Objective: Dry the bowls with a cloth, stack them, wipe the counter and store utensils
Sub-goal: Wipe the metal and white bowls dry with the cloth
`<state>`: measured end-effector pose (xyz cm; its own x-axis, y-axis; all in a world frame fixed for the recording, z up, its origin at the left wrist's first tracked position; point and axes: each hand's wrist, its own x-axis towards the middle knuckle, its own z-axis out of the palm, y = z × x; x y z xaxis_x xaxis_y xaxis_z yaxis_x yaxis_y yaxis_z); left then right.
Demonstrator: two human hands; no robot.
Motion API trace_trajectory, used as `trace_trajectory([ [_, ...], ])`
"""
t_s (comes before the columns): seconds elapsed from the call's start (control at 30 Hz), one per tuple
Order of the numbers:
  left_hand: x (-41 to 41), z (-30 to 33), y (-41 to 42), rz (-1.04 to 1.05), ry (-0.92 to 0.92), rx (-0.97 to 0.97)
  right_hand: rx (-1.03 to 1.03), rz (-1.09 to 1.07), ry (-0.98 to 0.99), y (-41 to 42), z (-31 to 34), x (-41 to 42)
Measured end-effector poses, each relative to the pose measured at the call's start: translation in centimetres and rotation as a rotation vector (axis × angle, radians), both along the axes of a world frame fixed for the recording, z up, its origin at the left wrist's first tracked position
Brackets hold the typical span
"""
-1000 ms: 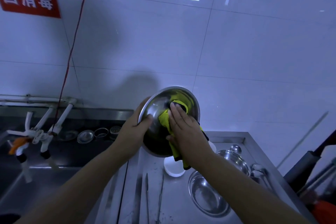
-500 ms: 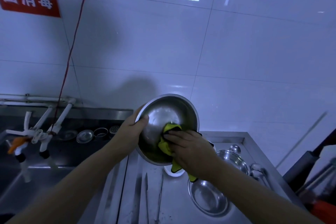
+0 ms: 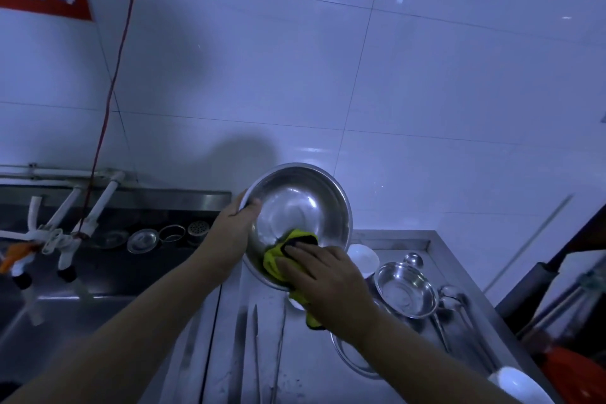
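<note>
A large steel bowl [image 3: 296,207] is tilted toward me above the steel counter [image 3: 305,367]. My left hand [image 3: 234,223] grips its left rim, thumb inside. My right hand [image 3: 323,275] presses a yellow and black cloth [image 3: 278,259] against the bowl's lower inside wall and over the near rim. On the counter stand a smaller steel bowl [image 3: 406,293], a small white bowl [image 3: 362,257] behind it and another steel bowl [image 3: 352,359] partly hidden under my right forearm. Long metal tongs [image 3: 267,351] lie on the counter in front of me.
A dark sink [image 3: 82,289] with white taps [image 3: 65,233] and strainers lies to the left. Steel ladles [image 3: 455,311] lie right of the small bowl. A white bowl [image 3: 521,385] sits at the bottom right. Dark handles and an orange object stand beyond the counter's right edge.
My right hand slid the cloth from the upper middle of the bowl down to its lower rim. The bowl now faces me more openly.
</note>
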<state>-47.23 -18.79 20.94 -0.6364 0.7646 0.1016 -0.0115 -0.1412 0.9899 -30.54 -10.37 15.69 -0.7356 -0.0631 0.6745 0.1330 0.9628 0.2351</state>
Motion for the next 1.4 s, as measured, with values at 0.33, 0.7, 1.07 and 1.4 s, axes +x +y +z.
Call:
trace_trajectory([
  [0.33,0.1,-0.4,-0.5,-0.137,0.467,-0.372,0.092,0.025,-0.151,5.1,1.4,4.5],
  [0.7,8.0,0.3,-0.1,-0.062,1.602,-0.238,-0.145,0.157,-0.161,8.0,4.3,7.9],
  [1.07,14.4,-0.2,3.3,0.124,-0.167,-0.089,-0.376,0.077,0.254,7.8,4.4,8.0],
  [1.4,15.8,0.9,5.5,0.188,-0.499,-0.008,-0.297,0.070,0.251,6.5,4.8,7.7],
])
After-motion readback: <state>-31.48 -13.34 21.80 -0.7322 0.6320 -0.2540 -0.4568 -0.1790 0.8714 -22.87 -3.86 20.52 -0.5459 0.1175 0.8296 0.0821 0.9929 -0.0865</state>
